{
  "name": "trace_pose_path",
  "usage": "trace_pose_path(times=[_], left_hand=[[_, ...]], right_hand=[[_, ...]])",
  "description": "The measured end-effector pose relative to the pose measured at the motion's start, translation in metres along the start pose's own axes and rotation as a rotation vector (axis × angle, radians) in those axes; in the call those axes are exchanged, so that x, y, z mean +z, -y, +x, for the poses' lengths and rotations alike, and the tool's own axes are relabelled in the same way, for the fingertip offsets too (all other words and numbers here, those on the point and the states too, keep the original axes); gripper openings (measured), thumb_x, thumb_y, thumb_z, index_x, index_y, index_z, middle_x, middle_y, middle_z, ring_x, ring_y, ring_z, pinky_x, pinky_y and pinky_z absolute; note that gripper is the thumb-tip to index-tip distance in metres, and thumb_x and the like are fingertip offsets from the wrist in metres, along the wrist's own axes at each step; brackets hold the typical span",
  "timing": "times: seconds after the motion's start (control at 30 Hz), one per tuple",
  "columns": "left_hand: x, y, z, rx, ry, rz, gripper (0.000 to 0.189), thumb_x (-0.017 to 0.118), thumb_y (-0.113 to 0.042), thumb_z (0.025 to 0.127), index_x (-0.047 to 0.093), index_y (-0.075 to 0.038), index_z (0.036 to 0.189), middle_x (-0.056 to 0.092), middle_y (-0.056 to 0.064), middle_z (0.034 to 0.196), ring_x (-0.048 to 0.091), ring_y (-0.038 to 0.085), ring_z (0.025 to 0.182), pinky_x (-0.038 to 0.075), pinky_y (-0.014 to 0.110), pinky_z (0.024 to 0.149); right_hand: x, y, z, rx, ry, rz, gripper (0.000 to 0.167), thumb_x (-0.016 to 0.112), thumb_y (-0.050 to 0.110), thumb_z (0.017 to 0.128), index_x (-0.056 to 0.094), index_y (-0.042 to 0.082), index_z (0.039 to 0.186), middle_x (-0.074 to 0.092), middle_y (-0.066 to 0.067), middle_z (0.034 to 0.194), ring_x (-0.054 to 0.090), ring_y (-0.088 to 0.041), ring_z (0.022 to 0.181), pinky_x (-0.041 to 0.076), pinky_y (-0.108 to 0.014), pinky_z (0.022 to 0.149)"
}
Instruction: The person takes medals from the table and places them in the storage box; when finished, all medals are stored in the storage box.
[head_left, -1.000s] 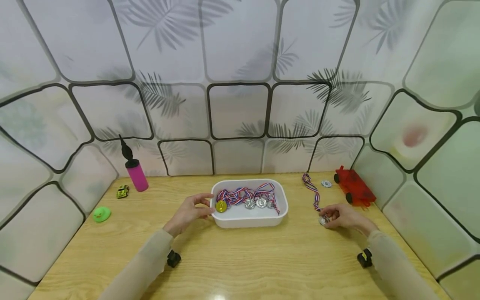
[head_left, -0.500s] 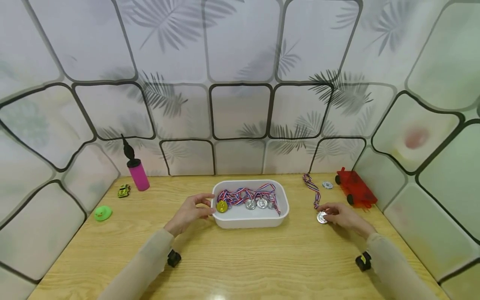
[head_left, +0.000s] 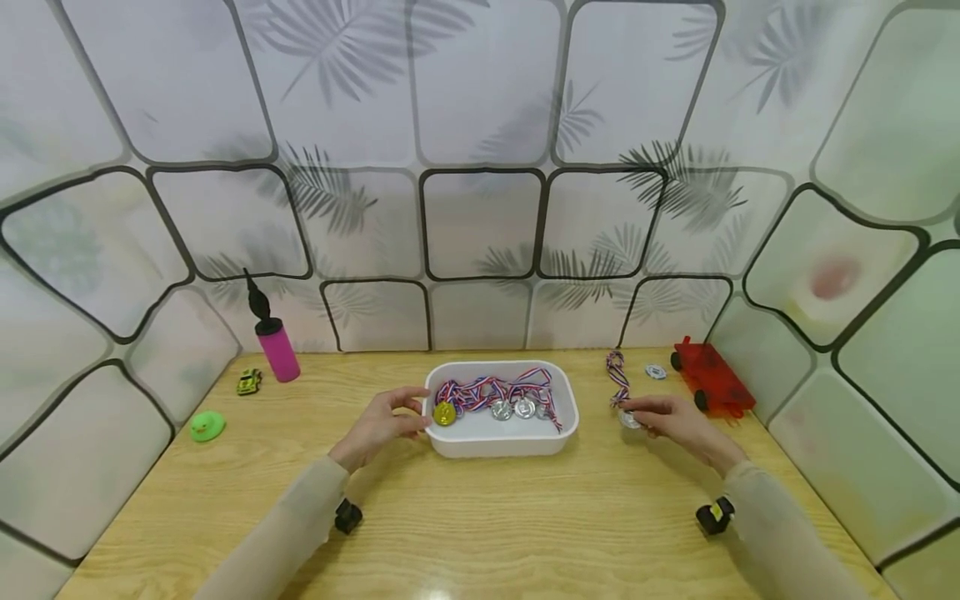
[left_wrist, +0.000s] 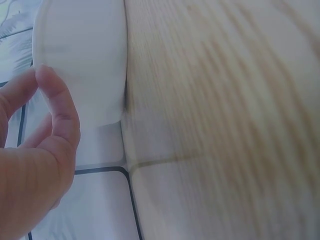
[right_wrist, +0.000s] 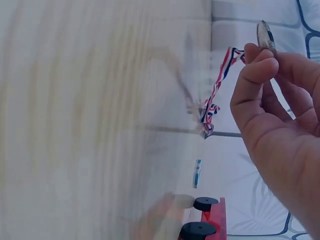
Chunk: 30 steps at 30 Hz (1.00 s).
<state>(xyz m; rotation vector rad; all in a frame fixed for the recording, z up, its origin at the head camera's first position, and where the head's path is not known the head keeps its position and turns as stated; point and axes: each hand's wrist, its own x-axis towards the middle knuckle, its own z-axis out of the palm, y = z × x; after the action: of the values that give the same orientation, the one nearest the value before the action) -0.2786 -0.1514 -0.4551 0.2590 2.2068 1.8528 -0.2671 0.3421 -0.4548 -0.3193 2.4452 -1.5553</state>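
Note:
My left hand (head_left: 382,427) pinches the left rim of a white plastic tub (head_left: 495,447), thumb and fingertips at its edge. Inside the tub lie a gold medal (head_left: 445,413), several silver medals and their tangled red, white and blue ribbons (head_left: 480,393). To the right of the tub, my right hand (head_left: 678,425) pinches a silver medal (head_left: 629,419) between thumb and fingers. In the right wrist view that medal (right_wrist: 265,36) is raised off the table, edge-on. Its striped ribbon (right_wrist: 216,87) hangs down from it, the far end resting on the table.
A red toy car (head_left: 712,379) and a small round disc (head_left: 656,372) lie at the back right. At the left stand a pink and black hand pump (head_left: 276,350), a small yellow toy car (head_left: 249,382) and a green rubber duck (head_left: 206,426). A patterned curtain-like backdrop (head_left: 480,225) encloses the table.
My right hand has lifted the silver medal and moved it left toward the tub, pulling its ribbon along. My left hand stays at the tub's rim.

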Motion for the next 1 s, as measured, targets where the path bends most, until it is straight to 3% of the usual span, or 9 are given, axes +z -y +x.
trace_pose_path(times=[0.4,0.57,0.8,1.0], left_hand=[[0.000,0.000,0.000,-0.002,0.009,0.004,0.056,0.069,0.003,0.087,0.048,0.005,0.139,0.054,0.025,0.113,0.064,0.014,0.077,0.059,0.033,0.072],[0.000,-0.001,0.000,-0.003,0.014,0.003,0.056,0.069,0.003,0.086,0.048,0.005,0.139,0.054,0.025,0.112,0.064,0.013,0.076,0.059,0.033,0.071],[0.000,0.000,0.001,-0.011,0.011,0.001,0.057,0.070,0.003,0.086,0.049,0.004,0.139,0.055,0.024,0.111,0.064,0.013,0.075,0.059,0.033,0.071],[-0.001,0.000,0.000,-0.004,0.011,0.008,0.057,0.070,0.003,0.086,0.047,0.006,0.139,0.054,0.024,0.111,0.064,0.013,0.076,0.060,0.034,0.071]], right_hand=[[0.004,0.011,0.012,-0.062,-0.005,0.136,0.045,0.053,0.014,0.102,0.046,-0.006,0.141,0.064,0.017,0.112,0.054,-0.007,0.081,0.052,-0.022,0.071],[0.004,0.020,0.015,-0.075,-0.023,0.171,0.048,0.051,0.012,0.102,0.040,-0.009,0.144,0.061,0.014,0.109,0.054,-0.006,0.084,0.053,-0.021,0.073],[-0.002,0.041,0.020,-0.151,-0.102,0.222,0.047,0.048,0.007,0.103,0.037,-0.005,0.147,0.056,0.014,0.132,0.056,-0.005,0.086,0.055,-0.017,0.076],[-0.007,0.056,0.025,-0.207,-0.150,0.294,0.052,0.051,0.007,0.102,0.033,-0.003,0.149,0.051,0.006,0.138,0.057,-0.005,0.093,0.055,-0.017,0.081]])
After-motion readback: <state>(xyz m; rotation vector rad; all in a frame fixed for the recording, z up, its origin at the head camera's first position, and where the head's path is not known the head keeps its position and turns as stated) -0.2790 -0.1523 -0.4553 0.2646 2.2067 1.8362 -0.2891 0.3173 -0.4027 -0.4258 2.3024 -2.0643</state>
